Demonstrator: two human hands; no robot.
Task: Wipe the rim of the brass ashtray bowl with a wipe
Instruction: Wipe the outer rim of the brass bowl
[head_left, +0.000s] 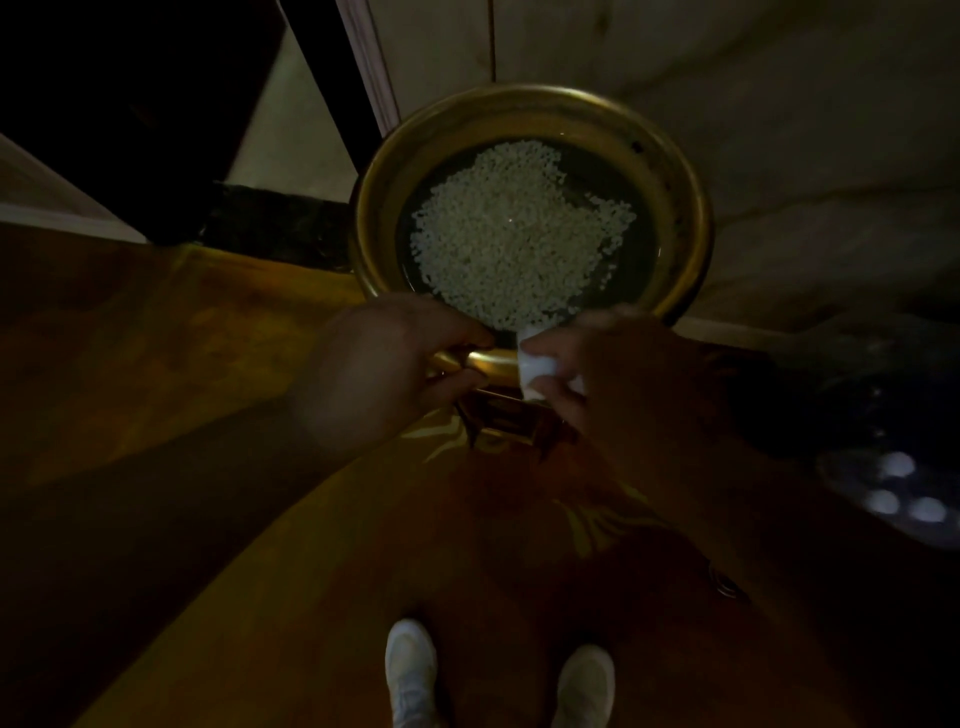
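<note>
A round brass ashtray bowl (691, 208) stands on a dark stand in the middle of the dim view, filled with pale gravel (519, 234). My left hand (384, 374) grips the near rim from the left, thumb over the edge. My right hand (613, 374) pinches a folded white wipe (535, 371) against the near rim, just right of the left hand. The wipe wraps over the rim's edge. Part of the near rim is hidden under both hands.
The bowl stands against a pale wall (779, 104), with a dark doorway (130, 104) at the upper left. Patterned orange carpet (208, 364) covers the floor. My two white shoes (410, 670) are at the bottom. A dark object with pale spots (893, 483) sits at the right.
</note>
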